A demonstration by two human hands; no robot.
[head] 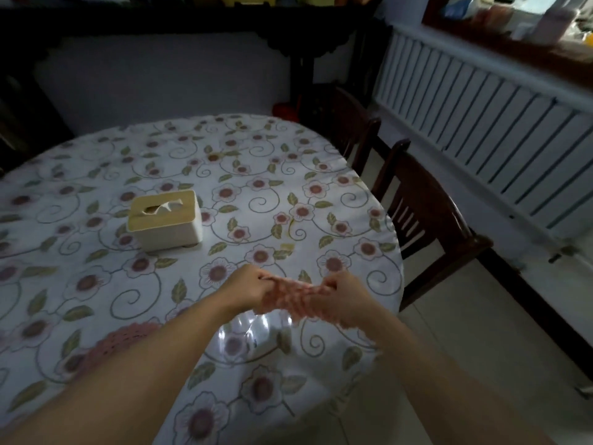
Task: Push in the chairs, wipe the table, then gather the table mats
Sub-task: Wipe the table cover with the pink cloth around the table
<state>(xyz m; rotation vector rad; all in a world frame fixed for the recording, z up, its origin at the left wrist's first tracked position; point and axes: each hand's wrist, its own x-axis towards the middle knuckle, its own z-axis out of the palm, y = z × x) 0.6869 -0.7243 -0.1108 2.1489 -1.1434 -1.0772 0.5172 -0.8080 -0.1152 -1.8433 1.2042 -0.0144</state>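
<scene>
Stretching left to right above the floral worktop [96, 175], a blurred pink mat [284, 297] is pinched at its ends by left hand [245, 289] and right hand [348, 295].

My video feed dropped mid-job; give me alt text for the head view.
Both hands, left and right, hold a blurred pink mat between them above the floral table. A tissue box sits left of centre; two chairs stand along the right edge.

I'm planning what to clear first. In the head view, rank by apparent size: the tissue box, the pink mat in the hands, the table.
1. table
2. tissue box
3. pink mat, bunched and blurred, so unsure against the box
</scene>
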